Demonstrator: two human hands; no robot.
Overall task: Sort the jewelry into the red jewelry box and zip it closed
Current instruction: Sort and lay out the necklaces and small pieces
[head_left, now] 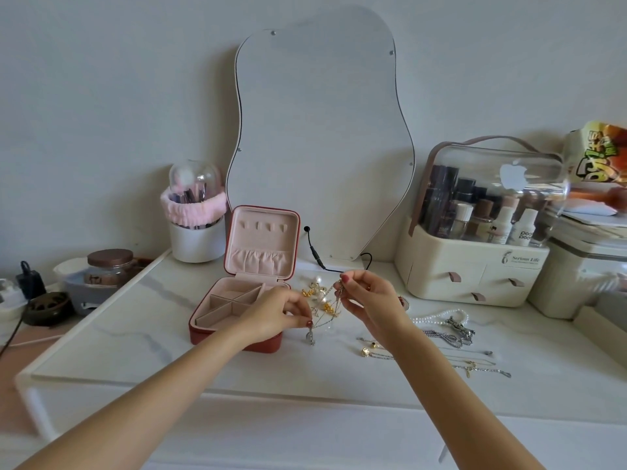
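Both forearms reach forward over the tabletop [142, 351], left hand [278, 313] and right hand [368, 298] each pinching the thin chain necklace [327, 312] in their fingers, just right of the open red jewelry box [237, 310].

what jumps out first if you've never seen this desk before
Centre stage, the left hand and right hand pinch a thin gold chain necklace stretched between them above the white marble-look tabletop. Just left of it sits the open red jewelry box with pink lining, its compartments apparently empty. Behind stands a tall wavy-edged mirror, leaning at the wall.
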